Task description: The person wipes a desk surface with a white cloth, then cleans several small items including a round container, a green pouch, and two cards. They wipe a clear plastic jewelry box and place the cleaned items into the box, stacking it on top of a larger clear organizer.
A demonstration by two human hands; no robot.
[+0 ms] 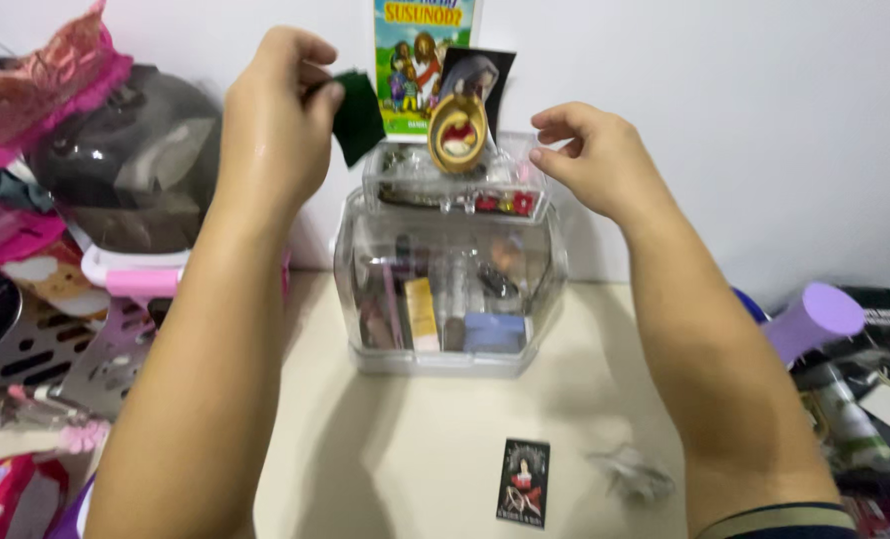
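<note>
left hand (277, 112) pinches dark green cloth (356, 115), upper left of clear organizer box (450, 289) | right hand (593, 160) loosely curled, empty, nearer box lid | hands apart

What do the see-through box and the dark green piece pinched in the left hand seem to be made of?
The see-through box looks like hard clear plastic with a glossy finish: its contents show through and the curved walls catch highlights. The dark green piece, held by the left hand, looks like soft matte cloth or felt, since it shows no shine, but motion blur leaves that open.
</note>
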